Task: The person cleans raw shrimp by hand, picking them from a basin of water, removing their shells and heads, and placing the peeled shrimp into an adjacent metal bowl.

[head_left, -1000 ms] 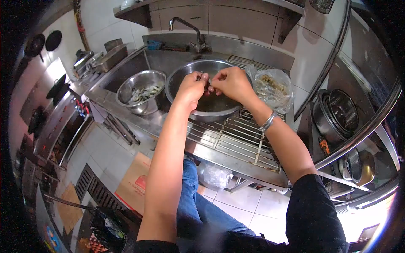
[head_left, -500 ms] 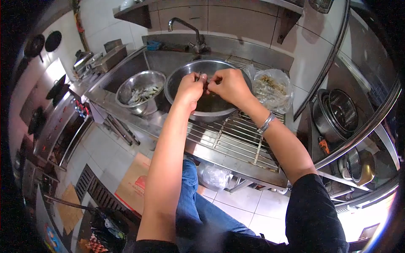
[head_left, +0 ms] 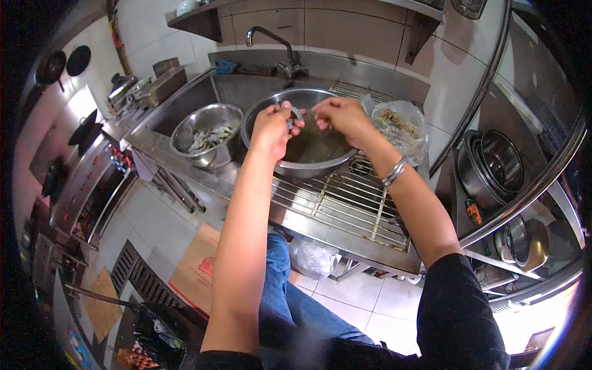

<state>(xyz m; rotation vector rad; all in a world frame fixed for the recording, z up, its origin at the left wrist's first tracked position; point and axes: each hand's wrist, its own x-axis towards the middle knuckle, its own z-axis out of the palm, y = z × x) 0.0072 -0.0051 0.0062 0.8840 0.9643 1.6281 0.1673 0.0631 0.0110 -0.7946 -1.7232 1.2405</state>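
My left hand (head_left: 272,128) is closed on a grey, curved shrimp (head_left: 297,113), held above the large metal basin (head_left: 311,165). Murky liquid lies in the basin. To the right, over the same basin, my right hand (head_left: 340,116) is apart from the shrimp, its fingers bent and slightly spread; I make out nothing in them. A smaller steel bowl (head_left: 216,159) with a heap of greyish shrimp stands left of the basin. Beside my right hand lies a clear plastic bag (head_left: 414,137) with yellowish-brown scraps in it.
The basin rests partly on a wire rack (head_left: 320,200) over the steel counter. Behind is a curved faucet (head_left: 271,36), and a sink (head_left: 231,89) lies to the left. Stacked metal pots (head_left: 478,169) fill a shelf at right. A flattened cardboard piece (head_left: 191,268) lies on the floor.
My hands have moved apart: the right has drawn back to the right, away from the left. The shrimp in my left hand now shows more clearly.
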